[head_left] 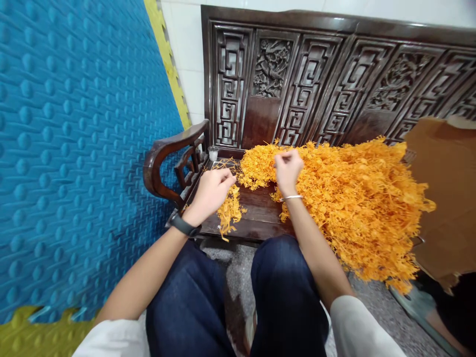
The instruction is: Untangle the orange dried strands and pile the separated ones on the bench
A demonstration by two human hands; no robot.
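Observation:
My left hand [213, 191], with a dark band on its wrist, is closed in a pinch above the left part of the bench seat. A small bunch of orange artificial sprigs [229, 212] shows right below its fingertips and appears pinched there. My right hand [288, 171], wearing a pale bracelet, has its fingers curled together over the left end of a large heap of orange artificial foliage [360, 198]. Whatever may be between those fingers is too small or hidden to tell. A smaller orange clump [258, 166] lies between my two hands, joining the heap.
The dark carved wooden bench [260, 213] has a curved armrest [159, 158] at left and a tall back. A small clear cup [213, 153] stands in its corner. Blue foam matting [74, 148] rises at left. Brown cardboard [442, 198] and another person's foot [439, 322] are at right.

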